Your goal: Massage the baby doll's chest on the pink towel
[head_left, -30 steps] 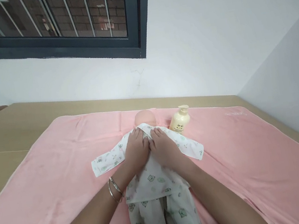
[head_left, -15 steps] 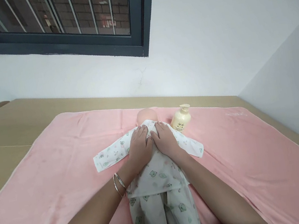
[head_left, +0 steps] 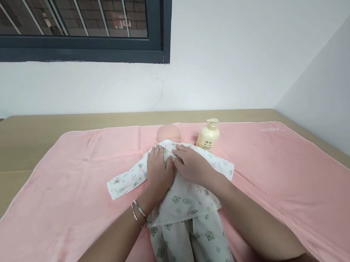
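Note:
A doll lies face up, its bare round head (head_left: pixel 168 133) at the far end and its sleeves spread to both sides. It wears a white top (head_left: pixel 182 200) with small green animal prints and matching trousers (head_left: pixel 177 250). My left hand (head_left: pixel 160 168), with two silver bangles at the wrist, lies flat on the left side of the chest, fingers stretched out. My right hand (head_left: pixel 193 163) rests on the right side of the chest. Its fingers are slightly bent and apart, with the tips touching the top near the neckline. The hands cover part of the chest.
Under the doll a pink blanket (head_left: pixel 73 200) covers much of a wooden surface (head_left: pixel 7 144). A pale yellow pump bottle (head_left: pixel 208 135) leans beside the doll's right-hand shoulder. Behind stand a white wall (head_left: pixel 224 43) and a dark-framed window (head_left: pixel 160 40) with bars.
My right hand has turned and shifted a little left, its fingertips now at the neckline. My left hand stays on the chest. The whole view has shifted slightly.

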